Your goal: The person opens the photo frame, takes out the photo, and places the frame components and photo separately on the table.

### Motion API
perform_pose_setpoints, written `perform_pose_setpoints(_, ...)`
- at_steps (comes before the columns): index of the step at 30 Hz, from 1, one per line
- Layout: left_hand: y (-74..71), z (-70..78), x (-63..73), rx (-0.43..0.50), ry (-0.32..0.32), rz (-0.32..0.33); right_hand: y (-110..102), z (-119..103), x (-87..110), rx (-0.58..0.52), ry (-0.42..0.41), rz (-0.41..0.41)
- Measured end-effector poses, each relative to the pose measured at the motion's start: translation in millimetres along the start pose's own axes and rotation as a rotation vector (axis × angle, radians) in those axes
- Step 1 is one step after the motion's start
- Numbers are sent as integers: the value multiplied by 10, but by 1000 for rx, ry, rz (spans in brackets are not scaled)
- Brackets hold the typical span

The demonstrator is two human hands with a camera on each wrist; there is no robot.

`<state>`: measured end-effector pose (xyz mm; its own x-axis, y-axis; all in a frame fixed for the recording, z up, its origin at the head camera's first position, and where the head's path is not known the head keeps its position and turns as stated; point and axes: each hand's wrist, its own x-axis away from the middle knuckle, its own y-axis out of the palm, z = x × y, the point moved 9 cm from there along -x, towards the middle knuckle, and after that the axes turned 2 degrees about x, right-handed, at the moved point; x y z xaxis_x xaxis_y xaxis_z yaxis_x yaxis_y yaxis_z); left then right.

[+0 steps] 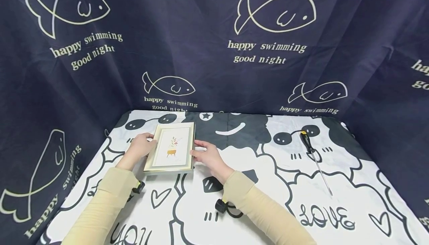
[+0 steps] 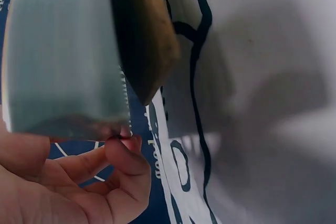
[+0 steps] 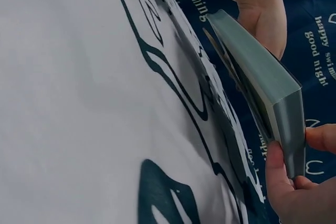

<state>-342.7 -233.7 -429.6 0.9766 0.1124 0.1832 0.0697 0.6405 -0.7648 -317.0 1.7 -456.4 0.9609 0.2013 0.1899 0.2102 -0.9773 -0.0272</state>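
A picture frame with a pale gold-silver border shows a small plant print. Both hands hold it by its opposite long sides, over the left part of the table. My left hand grips its left side, while the right hand pinches the other side between thumb and fingers. In the left wrist view, a brown board angles out from the back of the frame. The right wrist view shows the frame's edge between the right thumb and fingers, with the frame raised off the cloth.
A screwdriver with a black and yellow handle lies on the right of the table, its shaft pointing toward me. A patterned black-and-white cloth covers the table. Dark fish-print curtains hang behind and at both sides.
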Motion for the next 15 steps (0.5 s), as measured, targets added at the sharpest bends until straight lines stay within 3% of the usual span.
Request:
perform_pose_setpoints(9, 37, 85, 9, -12, 12, 14, -61, -51, 16, -133, 47, -40)
perform_pose_setpoints(15, 68, 130, -3, -5, 33, 30, -92, -75, 14, -161, 57, -51)
